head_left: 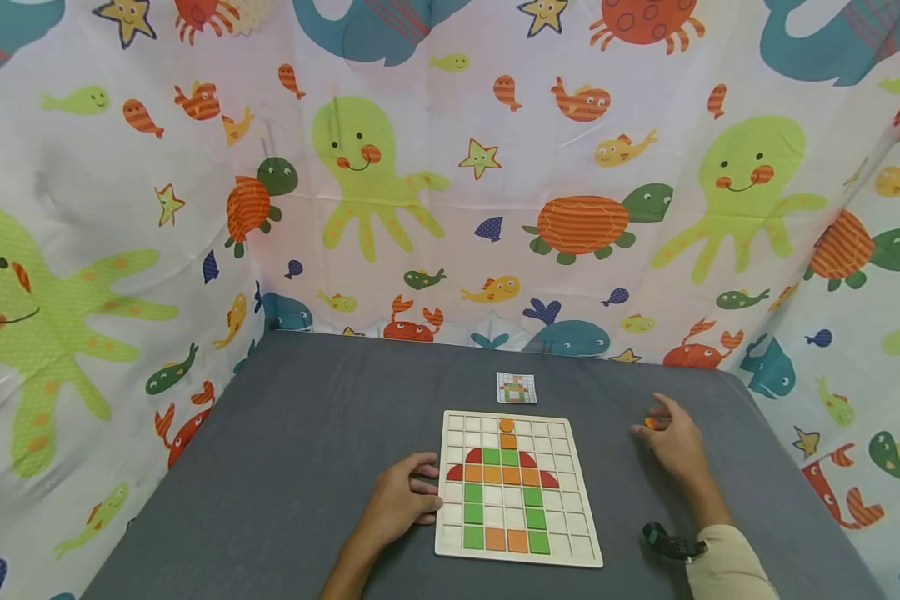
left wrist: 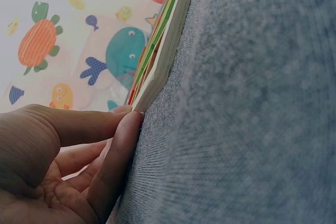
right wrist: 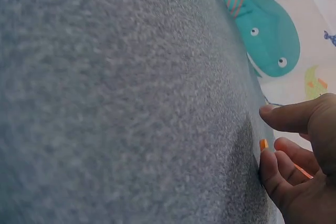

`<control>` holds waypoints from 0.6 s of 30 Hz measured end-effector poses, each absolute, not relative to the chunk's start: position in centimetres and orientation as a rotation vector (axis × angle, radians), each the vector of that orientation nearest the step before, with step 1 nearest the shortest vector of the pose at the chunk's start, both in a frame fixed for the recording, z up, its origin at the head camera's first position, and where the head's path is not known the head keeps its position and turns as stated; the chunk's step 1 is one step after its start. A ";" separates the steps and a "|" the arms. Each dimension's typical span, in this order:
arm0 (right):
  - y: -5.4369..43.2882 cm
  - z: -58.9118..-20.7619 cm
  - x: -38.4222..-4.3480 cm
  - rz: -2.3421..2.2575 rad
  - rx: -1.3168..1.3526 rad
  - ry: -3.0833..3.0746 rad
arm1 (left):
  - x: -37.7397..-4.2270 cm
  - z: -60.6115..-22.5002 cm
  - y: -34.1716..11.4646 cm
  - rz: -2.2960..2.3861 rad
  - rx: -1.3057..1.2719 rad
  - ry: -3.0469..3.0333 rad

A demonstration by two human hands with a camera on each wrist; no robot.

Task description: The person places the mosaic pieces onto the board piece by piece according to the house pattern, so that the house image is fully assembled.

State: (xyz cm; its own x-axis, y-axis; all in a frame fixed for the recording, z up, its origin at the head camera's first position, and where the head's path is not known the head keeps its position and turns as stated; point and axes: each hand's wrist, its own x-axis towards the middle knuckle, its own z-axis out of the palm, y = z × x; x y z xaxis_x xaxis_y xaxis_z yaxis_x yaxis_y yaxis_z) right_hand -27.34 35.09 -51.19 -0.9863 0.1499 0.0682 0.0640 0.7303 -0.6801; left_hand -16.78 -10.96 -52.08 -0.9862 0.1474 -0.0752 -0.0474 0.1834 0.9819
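Note:
A pale wooden grid board [head_left: 576, 502] lies on the table, with green, orange and red pieces in its squares forming a pattern. At its left edge my left hand [head_left: 396, 502] pinches the rim between thumb and finger; the left wrist view shows the fingertips at the board's edge [left wrist: 157, 80]. Well to the right of the board, my right hand [head_left: 678, 442] is held low over the table around a small orange piece [head_left: 650, 422]. In the right wrist view the thumb stands apart from the bent fingers, and the orange piece [right wrist: 263, 144] shows just by the fingertips.
Behind the board a small printed card [head_left: 516, 388] carries a similar pattern. A dark wristband [head_left: 671, 543] is beside the right sleeve. The grey table [head_left: 307, 400] is enclosed by a curtain [head_left: 450, 208] printed with sea animals.

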 end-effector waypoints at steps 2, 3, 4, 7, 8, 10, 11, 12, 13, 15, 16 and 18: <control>35.2 -51.3 -27.5 1.094 -0.185 -2.809 | -16.8 -52.1 -11.0 1.908 0.095 2.296; 35.3 -51.4 -27.5 1.086 -0.191 -2.807 | -16.8 -52.0 -11.0 1.904 0.092 2.298; 35.4 -51.4 -27.6 1.076 -0.194 -2.806 | -16.8 -52.0 -11.0 1.902 0.090 2.298; 35.7 -51.4 -27.7 1.040 -0.199 -2.809 | -16.8 -52.0 -10.9 1.899 0.084 2.301; 35.7 -51.5 -27.8 1.032 -0.202 -2.810 | -16.8 -52.0 -10.9 1.898 0.083 2.303; 35.8 -51.6 -27.7 1.029 -0.212 -2.813 | -16.9 -52.0 -10.9 1.898 0.080 2.304; 35.8 -51.6 -27.7 1.025 -0.213 -2.811 | -16.9 -52.0 -10.9 1.896 0.081 2.306; 35.8 -51.7 -27.7 1.026 -0.214 -2.807 | -16.9 -52.0 -10.9 1.894 0.081 2.308; 35.9 -51.8 -27.7 1.023 -0.211 -2.802 | -16.9 -52.0 -10.9 1.893 0.081 2.308; 35.9 -51.9 -27.6 1.010 -0.202 -2.788 | -16.8 -52.0 -10.9 1.891 0.082 2.308; 35.9 -51.9 -27.6 1.002 -0.196 -2.782 | -16.8 -52.0 -10.9 1.891 0.082 2.307; 36.0 -52.0 -27.5 0.994 -0.187 -2.776 | -16.8 -52.1 -10.9 1.893 0.082 2.301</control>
State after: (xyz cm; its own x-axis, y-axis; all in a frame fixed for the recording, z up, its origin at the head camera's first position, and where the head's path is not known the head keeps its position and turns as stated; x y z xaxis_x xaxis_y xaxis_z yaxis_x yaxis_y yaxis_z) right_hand -27.54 35.99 -52.00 -0.9745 0.1805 0.1330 0.0551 0.7678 -0.6383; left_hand -16.80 -10.94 -52.06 -0.9856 0.1440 -0.0886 -0.0592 0.1973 0.9786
